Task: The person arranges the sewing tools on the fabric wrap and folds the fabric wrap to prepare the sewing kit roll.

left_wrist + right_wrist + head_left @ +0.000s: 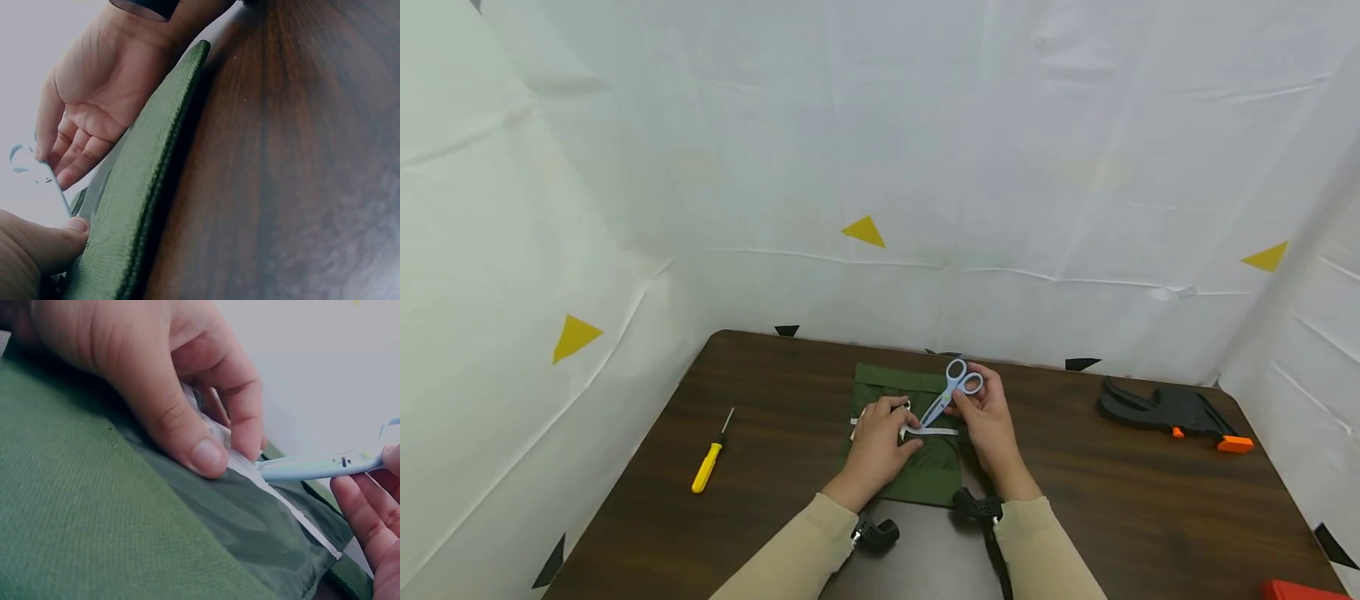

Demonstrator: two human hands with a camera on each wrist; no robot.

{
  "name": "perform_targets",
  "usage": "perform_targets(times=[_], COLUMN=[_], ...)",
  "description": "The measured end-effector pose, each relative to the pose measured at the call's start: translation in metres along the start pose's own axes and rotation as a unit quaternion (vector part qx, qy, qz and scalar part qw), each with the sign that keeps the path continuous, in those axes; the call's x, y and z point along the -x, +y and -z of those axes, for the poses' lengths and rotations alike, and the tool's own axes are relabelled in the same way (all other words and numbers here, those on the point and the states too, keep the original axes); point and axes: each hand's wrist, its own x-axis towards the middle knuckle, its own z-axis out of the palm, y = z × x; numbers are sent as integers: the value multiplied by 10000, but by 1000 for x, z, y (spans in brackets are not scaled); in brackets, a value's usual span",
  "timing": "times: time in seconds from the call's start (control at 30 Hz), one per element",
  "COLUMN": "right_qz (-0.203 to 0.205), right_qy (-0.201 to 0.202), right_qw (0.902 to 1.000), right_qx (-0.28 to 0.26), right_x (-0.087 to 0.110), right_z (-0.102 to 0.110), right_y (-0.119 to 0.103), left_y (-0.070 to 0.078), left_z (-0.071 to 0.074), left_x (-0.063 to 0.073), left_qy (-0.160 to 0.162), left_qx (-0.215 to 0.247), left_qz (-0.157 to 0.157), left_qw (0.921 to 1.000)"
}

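Note:
A green fabric pouch (917, 485) lies spread on the brown table, with a white elastic band (942, 432) across its middle. My left hand (877, 446) is over the pouch. In the right wrist view its thumb and forefinger pinch the elastic band (306, 524). Light blue scissors (957, 384) are held by my right hand (990, 423) near the finger rings, blades pointing down to the left. The tip of the scissors (312, 467) meets the band beside the left forefinger. A white item, partly hidden, is under the left hand; its kind cannot be made out.
A yellow-handled screwdriver (707, 465) lies on the left of the table (760, 533). To the far right is a black clamp with orange parts (1180, 412). A red object (1300, 592) shows at the lower right corner. White sheeting (970, 150) surrounds the table.

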Motion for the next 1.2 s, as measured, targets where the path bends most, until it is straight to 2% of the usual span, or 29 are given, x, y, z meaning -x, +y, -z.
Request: perform_targets(times=[0.43,0.67,0.87,1.2], right_qz=[287,220,298,221], right_qy=[-123,-308,-309,-219], right_qw=[9988,9981,9972,9942], right_qx=[384,488,614,1030], right_x=[-3,0,0,0], right_z=[-1,-1,-3,-5], right_y=[-3,-1,-2,0], left_y=[3,-1,-2,-1], left_z=[3,-1,-2,-3], left_x=[-3,-1,-1,-1], left_qy=[30,61,213,266], left_qx=[36,-123,-285,-436], left_qz=[-16,-82,-207,-230], left_qw=[10000,9999,9992,9984])
